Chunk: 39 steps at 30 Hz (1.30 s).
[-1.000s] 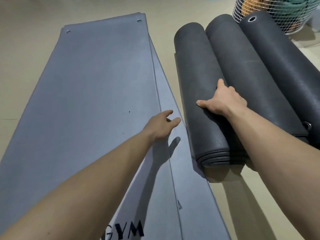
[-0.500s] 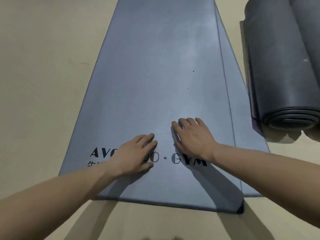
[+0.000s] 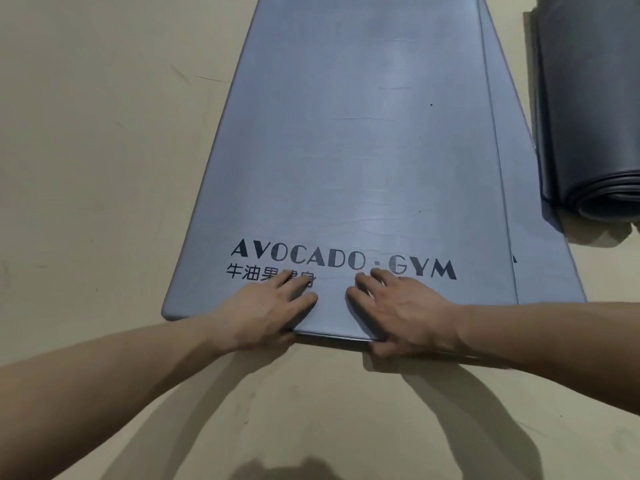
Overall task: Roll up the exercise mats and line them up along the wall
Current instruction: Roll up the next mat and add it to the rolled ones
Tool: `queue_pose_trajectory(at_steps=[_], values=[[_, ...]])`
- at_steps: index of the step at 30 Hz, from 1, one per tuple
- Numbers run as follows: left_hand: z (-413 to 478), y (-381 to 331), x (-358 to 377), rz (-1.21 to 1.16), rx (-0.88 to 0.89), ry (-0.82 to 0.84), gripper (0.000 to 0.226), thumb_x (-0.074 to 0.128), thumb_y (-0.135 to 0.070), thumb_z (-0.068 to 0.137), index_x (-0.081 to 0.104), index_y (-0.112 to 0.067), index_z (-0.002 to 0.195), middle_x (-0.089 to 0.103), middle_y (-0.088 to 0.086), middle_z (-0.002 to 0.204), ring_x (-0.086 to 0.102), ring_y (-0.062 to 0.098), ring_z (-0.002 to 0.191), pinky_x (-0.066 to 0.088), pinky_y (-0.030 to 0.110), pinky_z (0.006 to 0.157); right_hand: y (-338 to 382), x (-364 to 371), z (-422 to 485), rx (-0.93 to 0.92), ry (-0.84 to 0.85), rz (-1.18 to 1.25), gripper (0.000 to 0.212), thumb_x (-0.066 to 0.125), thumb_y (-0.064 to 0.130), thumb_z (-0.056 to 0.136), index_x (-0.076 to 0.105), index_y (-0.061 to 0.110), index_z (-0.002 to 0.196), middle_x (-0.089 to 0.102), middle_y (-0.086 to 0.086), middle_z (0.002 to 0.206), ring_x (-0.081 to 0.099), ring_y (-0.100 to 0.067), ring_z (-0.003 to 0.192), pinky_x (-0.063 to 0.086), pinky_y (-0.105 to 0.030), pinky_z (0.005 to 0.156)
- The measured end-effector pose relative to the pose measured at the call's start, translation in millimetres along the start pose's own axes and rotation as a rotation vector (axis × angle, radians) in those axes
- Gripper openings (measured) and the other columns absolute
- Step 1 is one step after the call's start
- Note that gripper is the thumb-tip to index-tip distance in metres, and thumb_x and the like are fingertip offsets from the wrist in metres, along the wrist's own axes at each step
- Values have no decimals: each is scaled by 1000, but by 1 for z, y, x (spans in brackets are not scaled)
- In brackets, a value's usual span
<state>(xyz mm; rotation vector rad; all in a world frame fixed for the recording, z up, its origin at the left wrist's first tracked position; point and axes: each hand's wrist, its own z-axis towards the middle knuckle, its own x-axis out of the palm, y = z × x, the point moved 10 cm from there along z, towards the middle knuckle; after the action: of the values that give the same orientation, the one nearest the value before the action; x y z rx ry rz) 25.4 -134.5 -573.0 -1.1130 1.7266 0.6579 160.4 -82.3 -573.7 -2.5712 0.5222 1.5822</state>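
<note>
Head view, looking down at the beige floor [image 3: 104, 168]. The top mat [image 3: 363, 150], grey-blue, lies flat and unrolled. It runs from the top edge of the frame down to the centre, its near short end facing the person. Black lettering [image 3: 343, 262] across that end reads AVOCADO · GYM, with a line of smaller characters beneath at the left.

Both forearms come in from the lower corners and meet at that near end. The left grip [image 3: 266, 311] is on the mat just left of centre, fingers [image 3: 298, 283] laid flat on top and covering part of the small characters. The right grip [image 3: 408, 313] sits just beside it, fingers [image 3: 367, 282] spread on top below the G of GYM, thumb [image 3: 381, 348] tucked at the mat's edge. Each grip pinches the near end of the top mat, and between them the edge stands slightly off the floor.

A second mat [image 3: 540, 258] lies under the first, showing as a narrow strip down its right side. At the upper right of the frame a rolled mat [image 3: 588, 116], darker grey, rests on the floor near that strip, its layered end facing the lower right. A dark shadow [image 3: 291, 469] sits at the bottom edge
</note>
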Motion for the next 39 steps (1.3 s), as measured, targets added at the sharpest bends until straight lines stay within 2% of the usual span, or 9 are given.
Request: queue_pose_trajectory(at_steps=[4,8,11,14,18,24,30,34,39], values=[[-13,11,-27,-20,40,-99,40,35,-48,100,60,-24,120,71,0,117,71,27,90,55,35,61,-17,-20,-1,-62,150,97,66,47,66,94,40,20,141,58,-7,133,57,-34,114,52,-47,92],[5,43,-68,-16,-237,-97,22,42,-25,105,55,-29,123,69,-3,117,65,31,94,37,36,66,-31,-56,-3,7,262,151,61,49,49,103,29,29,158,62,4,142,58,-30,122,46,-39,101],[26,67,-105,-23,-427,-183,20,40,-19,104,54,-24,117,69,2,111,62,30,90,35,37,65,-45,-97,-6,168,68,137,54,49,27,100,33,27,151,65,-6,127,62,-35,106,52,-44,86],[43,86,-128,-14,-527,-269,22,37,-23,106,57,-22,114,69,5,109,64,32,93,32,37,69,-36,-126,-24,252,-310,-126,80,55,11,87,19,6,158,54,-19,129,60,-42,98,50,-47,68],[53,115,-153,28,-621,-421,29,35,-22,108,62,-21,116,68,7,107,60,33,96,30,43,84,-12,-78,-36,250,-380,-266,79,41,22,87,26,-12,156,29,-38,157,35,-53,141,18,-71,117],[55,136,-151,-50,-672,-689,24,44,-11,105,65,-17,115,63,8,101,54,33,93,25,43,91,-60,-84,-22,326,-537,-249,70,26,10,93,16,-9,159,12,-37,164,16,-50,150,10,-65,122],[67,146,-150,-160,-595,-820,24,50,-15,102,72,-11,111,66,13,96,57,40,87,27,40,91,-109,-94,-3,437,-484,-267,105,77,33,82,19,-7,160,15,-37,163,17,-53,150,14,-64,122],[81,125,-144,-195,-445,-685,69,50,-63,93,63,-7,130,61,16,125,54,40,120,25,50,117,-133,-85,15,487,-313,-180,134,83,69,60,25,-4,157,37,-33,148,42,-50,130,36,-59,107],[75,115,-84,134,-395,-180,143,43,-105,53,21,-15,161,25,13,166,18,43,153,14,57,126,-137,-78,35,442,-247,-64,118,77,68,55,35,11,149,51,-15,126,53,-38,109,44,-51,98]])
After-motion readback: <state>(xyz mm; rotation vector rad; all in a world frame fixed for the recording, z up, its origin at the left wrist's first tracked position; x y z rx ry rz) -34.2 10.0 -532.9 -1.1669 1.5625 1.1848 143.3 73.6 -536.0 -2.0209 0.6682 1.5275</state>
